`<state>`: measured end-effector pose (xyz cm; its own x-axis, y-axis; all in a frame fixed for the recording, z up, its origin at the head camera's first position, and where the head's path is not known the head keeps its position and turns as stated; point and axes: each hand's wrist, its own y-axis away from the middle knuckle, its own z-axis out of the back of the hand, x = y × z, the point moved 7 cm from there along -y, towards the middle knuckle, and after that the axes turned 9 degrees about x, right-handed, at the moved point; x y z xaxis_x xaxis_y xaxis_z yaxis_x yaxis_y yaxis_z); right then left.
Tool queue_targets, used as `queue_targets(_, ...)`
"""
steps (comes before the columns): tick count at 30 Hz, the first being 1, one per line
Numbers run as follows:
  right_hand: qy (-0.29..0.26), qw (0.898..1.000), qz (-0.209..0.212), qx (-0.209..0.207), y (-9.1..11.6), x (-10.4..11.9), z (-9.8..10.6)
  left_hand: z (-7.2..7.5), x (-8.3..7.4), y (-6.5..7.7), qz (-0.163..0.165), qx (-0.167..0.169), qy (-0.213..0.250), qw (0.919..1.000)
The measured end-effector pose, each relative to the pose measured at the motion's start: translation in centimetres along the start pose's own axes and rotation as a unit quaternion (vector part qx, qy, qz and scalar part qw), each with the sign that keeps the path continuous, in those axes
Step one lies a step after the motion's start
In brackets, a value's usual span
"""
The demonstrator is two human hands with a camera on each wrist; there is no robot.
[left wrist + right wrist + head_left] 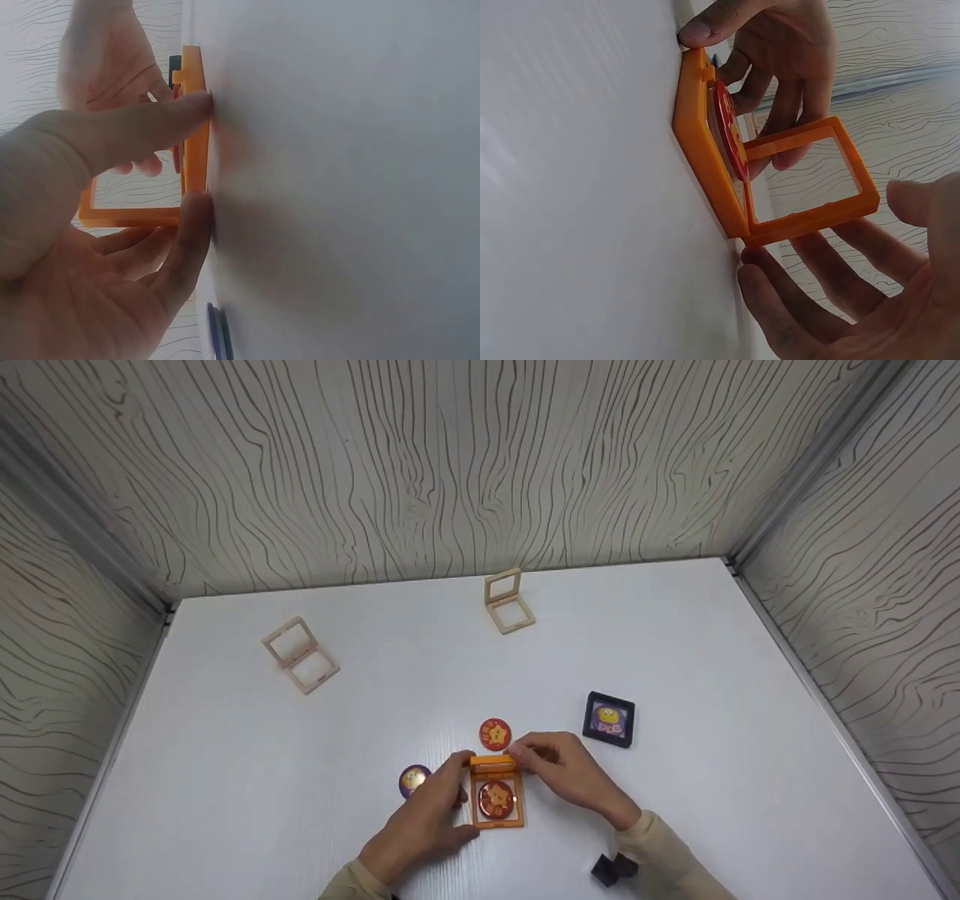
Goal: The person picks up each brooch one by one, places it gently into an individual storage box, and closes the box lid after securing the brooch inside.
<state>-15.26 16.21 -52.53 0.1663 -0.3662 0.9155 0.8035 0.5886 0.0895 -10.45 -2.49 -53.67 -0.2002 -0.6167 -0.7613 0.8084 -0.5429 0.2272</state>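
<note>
- so the orange square plastic-looking hinged frame (pixel 501 825) is lying on the white tabletop (pixel 300 780), right between both hands
- left hand (pixel 426 817) is gripping it from 9 o'clock, thumb sitting at the 7 o'clock corner, fingers along the far left side
- right hand (pixel 566 769) is reaching in at 2 o'clock, bent fingers going behind the raised lid (pixel 817 222), thumb hovering beside its edge; can't tell if it's really pinching
- round red star badge (pixel 496 799) is resting inside the base, just off the left fingers
- second round red star badge (pixel 495 733) is lying at 12 o'clock, near the right fingertips
- round purple-rimmed badge (pixel 413 780) is sitting around 10, partly behind the left hand
</note>
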Motion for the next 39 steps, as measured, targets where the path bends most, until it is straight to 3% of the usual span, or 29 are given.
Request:
queue_targets(13, -0.027, 0.998, 0.011, 0.051, 0.1, 0.5, -0.5, 0.0, -0.1, 0.1, -0.013, -0.001, 0.001, 0.9999)
queue_targets(21, -0.039, 0.993, 0.05, 0.101, 0.2, 0.9, -0.8, 0.1, -0.3, 0.2, -0.034, -0.005, -0.003, 0.9994)
queue_targets(39, -0.012, 0.988, 0.089, 0.127, 0.5, 1.5, -1.7, 0.0, -0.1, 0.2, -0.025, 0.004, -0.007, 0.9997)
